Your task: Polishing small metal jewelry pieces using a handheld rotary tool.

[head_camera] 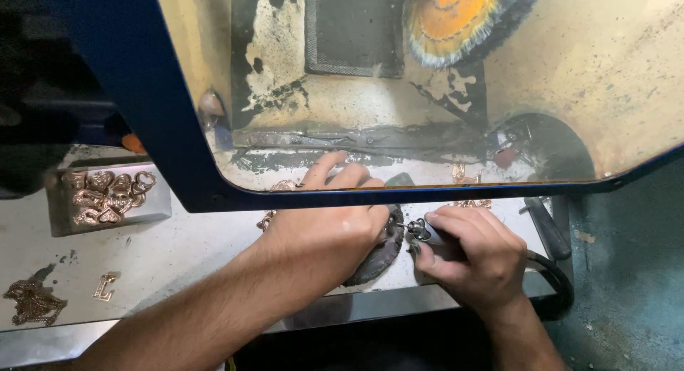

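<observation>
My left hand (328, 225) presses down on a dark, rounded pad (381, 253) on the metal bench, with its fingertips under the edge of the clear shield. What it holds beneath the palm is hidden. My right hand (470, 253) grips a slim hand tool (420, 232) with a metal tip that points left and meets the left hand at the pad. A black hose (552, 268) runs from the right hand round to the right.
A blue-framed clear shield (399, 86) covers a round orange and blue buffing wheel (456, 18). A small tray (107, 196) with several copper-coloured pendants sits on the left. A letter-shaped piece (105, 287) and a chain clump (32, 303) lie on the metal bench (178, 250).
</observation>
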